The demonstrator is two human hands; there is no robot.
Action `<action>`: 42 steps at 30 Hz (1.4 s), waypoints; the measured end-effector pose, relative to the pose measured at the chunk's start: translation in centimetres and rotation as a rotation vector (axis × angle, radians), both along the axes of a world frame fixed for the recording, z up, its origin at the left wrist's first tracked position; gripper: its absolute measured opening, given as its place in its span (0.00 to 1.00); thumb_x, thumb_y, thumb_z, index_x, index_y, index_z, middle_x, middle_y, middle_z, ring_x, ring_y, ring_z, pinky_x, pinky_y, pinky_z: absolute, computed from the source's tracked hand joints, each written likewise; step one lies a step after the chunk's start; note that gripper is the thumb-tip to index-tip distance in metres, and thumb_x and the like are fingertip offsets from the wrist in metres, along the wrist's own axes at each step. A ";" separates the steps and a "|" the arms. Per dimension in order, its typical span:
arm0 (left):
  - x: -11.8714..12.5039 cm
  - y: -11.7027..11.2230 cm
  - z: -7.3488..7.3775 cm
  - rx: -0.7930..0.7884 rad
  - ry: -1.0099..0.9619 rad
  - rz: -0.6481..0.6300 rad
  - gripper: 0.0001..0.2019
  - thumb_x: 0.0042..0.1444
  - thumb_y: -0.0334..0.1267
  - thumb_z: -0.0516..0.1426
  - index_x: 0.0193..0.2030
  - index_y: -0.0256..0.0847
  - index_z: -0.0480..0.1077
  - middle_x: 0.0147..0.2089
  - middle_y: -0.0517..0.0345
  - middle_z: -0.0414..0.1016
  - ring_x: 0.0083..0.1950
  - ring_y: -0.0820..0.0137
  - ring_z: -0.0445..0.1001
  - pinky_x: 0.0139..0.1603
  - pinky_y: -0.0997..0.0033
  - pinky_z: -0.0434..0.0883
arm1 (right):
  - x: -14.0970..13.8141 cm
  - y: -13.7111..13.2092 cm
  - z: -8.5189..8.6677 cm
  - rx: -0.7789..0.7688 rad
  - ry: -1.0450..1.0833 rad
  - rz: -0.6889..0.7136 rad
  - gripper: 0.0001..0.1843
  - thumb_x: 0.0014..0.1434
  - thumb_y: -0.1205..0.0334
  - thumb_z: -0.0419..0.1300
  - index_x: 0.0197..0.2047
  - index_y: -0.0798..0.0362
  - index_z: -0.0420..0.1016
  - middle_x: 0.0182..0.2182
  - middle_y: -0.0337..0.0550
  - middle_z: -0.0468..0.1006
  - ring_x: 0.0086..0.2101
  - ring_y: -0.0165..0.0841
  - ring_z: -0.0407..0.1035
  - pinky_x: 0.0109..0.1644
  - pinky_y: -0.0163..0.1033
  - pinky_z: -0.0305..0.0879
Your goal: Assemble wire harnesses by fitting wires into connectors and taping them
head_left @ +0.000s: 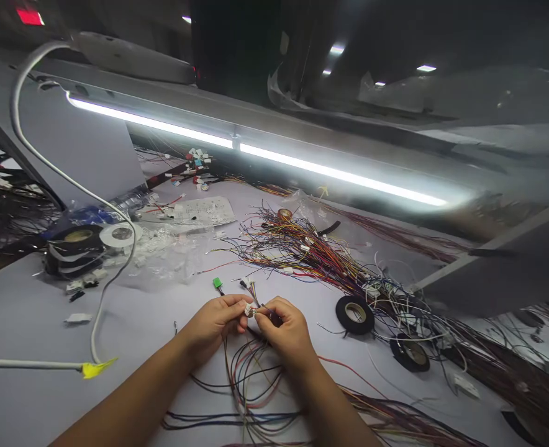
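Note:
Between my two hands is a small white connector (249,310). My left hand (215,326) pinches its body from the left. On its right side, my right hand (286,328) has thumb and fingers closed on the thin wires at the connector; the fingertips cover most of them. Just beyond my fingers lie a green connector (217,283) and a small black connector (243,284) on wire ends. Below my hands, loops of black, red and yellow wires (251,385) spread over the white table (135,379).
A large wire bundle (321,254) runs across the right side. Black tape rolls (354,314) lie beside it. At left are more tape rolls (76,245), plastic bags (167,257) and a grey cable (64,171) with yellow tape. A lit tube lamp (340,175) hangs above.

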State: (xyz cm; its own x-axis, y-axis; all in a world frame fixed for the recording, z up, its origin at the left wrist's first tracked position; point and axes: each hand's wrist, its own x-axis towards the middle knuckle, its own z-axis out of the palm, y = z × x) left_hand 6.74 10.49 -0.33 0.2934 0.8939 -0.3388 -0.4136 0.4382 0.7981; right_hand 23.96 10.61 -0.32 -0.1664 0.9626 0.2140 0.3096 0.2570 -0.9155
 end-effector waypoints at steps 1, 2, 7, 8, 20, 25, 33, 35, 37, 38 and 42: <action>0.0 0.0 0.0 0.001 0.012 0.002 0.13 0.51 0.40 0.66 0.40 0.34 0.75 0.28 0.58 0.73 0.27 0.77 0.67 0.31 0.78 0.65 | 0.0 -0.1 0.0 0.018 -0.006 -0.004 0.07 0.53 0.68 0.60 0.24 0.53 0.73 0.23 0.35 0.69 0.25 0.27 0.62 0.29 0.32 0.58; 0.1 -0.1 0.0 0.001 0.021 0.003 0.14 0.50 0.40 0.66 0.40 0.34 0.75 0.27 0.59 0.74 0.27 0.76 0.67 0.31 0.77 0.65 | -0.1 -0.1 0.0 0.043 -0.015 -0.006 0.07 0.54 0.68 0.60 0.24 0.53 0.73 0.23 0.35 0.68 0.25 0.27 0.62 0.29 0.32 0.58; 0.2 -0.2 0.2 -0.004 0.046 0.016 0.15 0.49 0.41 0.67 0.40 0.34 0.76 0.26 0.59 0.74 0.27 0.76 0.68 0.31 0.77 0.65 | 0.0 -0.3 -0.2 0.181 -0.070 0.015 0.06 0.56 0.69 0.58 0.28 0.51 0.74 0.25 0.36 0.70 0.27 0.28 0.64 0.31 0.33 0.60; 0.3 -0.3 0.2 -0.002 0.049 0.022 0.15 0.49 0.41 0.67 0.40 0.34 0.76 0.26 0.59 0.74 0.27 0.76 0.68 0.31 0.77 0.65 | 0.0 -0.3 -0.2 0.197 -0.077 0.020 0.06 0.56 0.69 0.58 0.29 0.51 0.74 0.26 0.37 0.70 0.27 0.28 0.64 0.31 0.34 0.60; 0.2 -0.2 0.4 -0.010 0.027 0.032 0.14 0.49 0.40 0.67 0.40 0.34 0.76 0.28 0.58 0.74 0.28 0.75 0.69 0.32 0.76 0.65 | 0.4 -0.2 0.0 0.282 -0.160 0.055 0.08 0.56 0.72 0.57 0.34 0.50 0.76 0.28 0.39 0.73 0.30 0.30 0.68 0.35 0.34 0.62; 0.5 -0.4 0.0 0.066 0.166 0.034 0.16 0.50 0.44 0.65 0.41 0.36 0.75 0.26 0.59 0.74 0.27 0.73 0.70 0.34 0.74 0.66 | 0.4 -0.5 0.4 0.331 -0.293 0.046 0.09 0.56 0.72 0.57 0.33 0.50 0.76 0.28 0.39 0.74 0.29 0.30 0.67 0.35 0.34 0.61; 0.7 -0.4 -0.4 0.117 0.252 0.067 0.17 0.50 0.48 0.65 0.41 0.38 0.73 0.27 0.60 0.76 0.30 0.71 0.72 0.37 0.72 0.68 | 0.6 -0.4 -0.3 0.215 -0.216 0.021 0.05 0.58 0.67 0.59 0.37 0.50 0.75 0.31 0.39 0.76 0.28 0.29 0.68 0.32 0.33 0.63; 0.6 -0.3 -0.3 0.091 0.217 0.080 0.17 0.50 0.47 0.65 0.41 0.37 0.74 0.26 0.61 0.75 0.29 0.73 0.72 0.37 0.73 0.68 | 0.6 -0.3 -0.4 0.182 -0.168 0.026 0.04 0.58 0.67 0.59 0.36 0.51 0.75 0.29 0.38 0.76 0.26 0.28 0.67 0.31 0.33 0.63; 0.7 -0.4 -0.2 0.081 0.206 0.081 0.17 0.49 0.46 0.66 0.41 0.37 0.74 0.27 0.60 0.75 0.29 0.73 0.71 0.36 0.74 0.68 | 0.5 -0.2 -0.5 0.184 -0.161 0.034 0.04 0.58 0.68 0.58 0.34 0.51 0.74 0.29 0.38 0.76 0.27 0.29 0.68 0.32 0.33 0.63; 0.8 -0.4 -0.1 0.081 0.210 0.080 0.17 0.48 0.46 0.66 0.40 0.37 0.74 0.27 0.60 0.75 0.29 0.74 0.71 0.35 0.74 0.68 | 0.4 -0.2 -0.6 0.188 -0.170 0.032 0.05 0.57 0.68 0.58 0.34 0.51 0.74 0.29 0.39 0.77 0.28 0.29 0.69 0.32 0.33 0.63; 1.4 -0.7 0.3 0.084 0.247 0.113 0.16 0.46 0.45 0.67 0.37 0.36 0.74 0.30 0.59 0.76 0.28 0.75 0.70 0.34 0.74 0.68 | -0.1 -0.2 -0.8 0.183 -0.230 0.007 0.04 0.57 0.68 0.58 0.34 0.51 0.74 0.29 0.39 0.78 0.29 0.31 0.70 0.35 0.34 0.63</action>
State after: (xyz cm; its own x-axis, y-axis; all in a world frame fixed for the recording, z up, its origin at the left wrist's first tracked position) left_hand 8.15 9.81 -0.02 0.1082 0.9441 -0.3114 -0.2445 0.3289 0.9122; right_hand 23.82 10.40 -1.16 -0.2367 0.9103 0.3397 0.5012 0.4139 -0.7599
